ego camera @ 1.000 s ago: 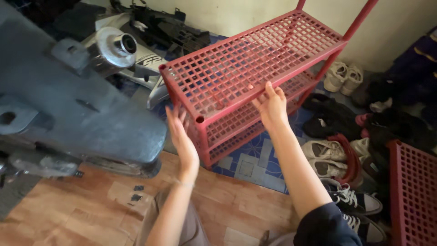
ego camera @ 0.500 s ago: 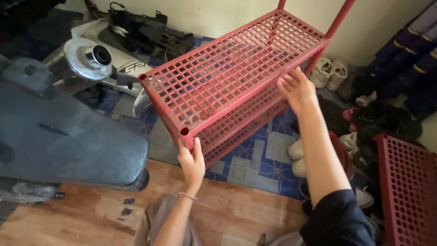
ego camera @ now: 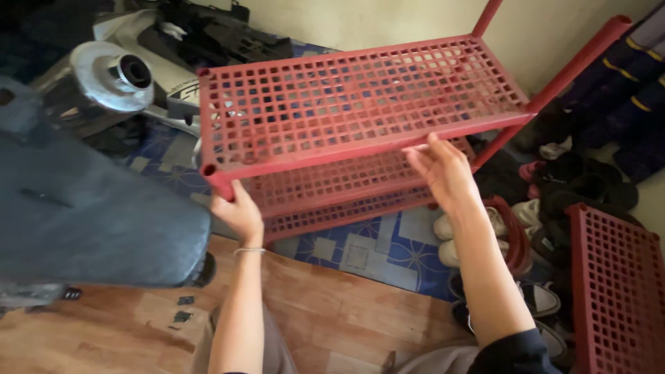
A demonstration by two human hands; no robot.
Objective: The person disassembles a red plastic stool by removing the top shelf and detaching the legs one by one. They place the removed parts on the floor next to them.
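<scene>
thin bracelet (ego camera: 248, 251), dark sleeve (ego camera: 516, 353), khaki trousers (ego camera: 273, 350)

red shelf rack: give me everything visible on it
The red shelf rack looks like moulded plastic: three stacked grid shelves with square holes, joined by round corner posts, two of which rise above the top tier at the far right. The near-left post end is open. It stands over blue patterned floor beside shoes. The left hand grips the near-left corner post; the right hand holds the top shelf's front edge.

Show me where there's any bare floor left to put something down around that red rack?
Bare patches: the blue patterned floor in front of the red rack, and the wooden floor between the person's arms. Crowded: shoes piled on the right, metal parts on the left. The rack's top shelf holds nothing.
</scene>
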